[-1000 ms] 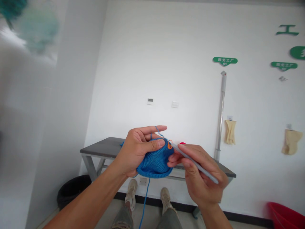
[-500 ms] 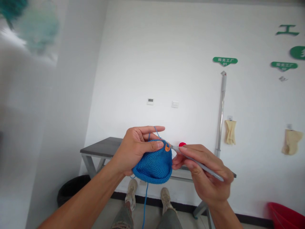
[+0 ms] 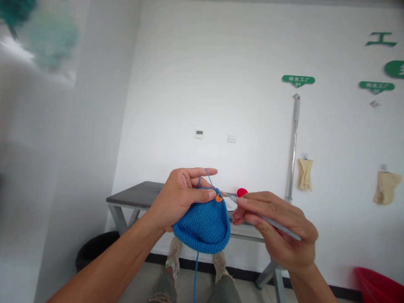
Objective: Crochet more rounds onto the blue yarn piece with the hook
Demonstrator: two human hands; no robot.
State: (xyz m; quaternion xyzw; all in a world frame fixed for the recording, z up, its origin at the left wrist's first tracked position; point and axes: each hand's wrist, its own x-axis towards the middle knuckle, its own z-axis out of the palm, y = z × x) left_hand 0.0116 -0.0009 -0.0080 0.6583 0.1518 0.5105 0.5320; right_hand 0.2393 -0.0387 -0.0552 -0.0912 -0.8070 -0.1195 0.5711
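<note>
My left hand [image 3: 179,198] pinches the top edge of a round blue crocheted piece [image 3: 202,225], thumb pressed on it, with the forefinger stretched out and blue yarn [image 3: 206,176] looped over it. An orange stitch marker [image 3: 219,196] sits on the piece's upper right rim. My right hand [image 3: 279,231] is closed on a grey crochet hook [image 3: 268,219], whose tip points left to the rim by the marker. A strand of blue yarn [image 3: 196,273] hangs down from the piece between my legs.
A grey table [image 3: 139,195] stands against the white wall behind my hands, with a small red object [image 3: 242,192] on it. A black bin [image 3: 96,250] sits on the floor at left, a red tub [image 3: 378,286] at lower right. Gloves [image 3: 304,174] hang on the wall.
The crocheted piece has turned and dropped a little lower in my left hand. My right hand has drawn the hook back to the right, away from the rim.
</note>
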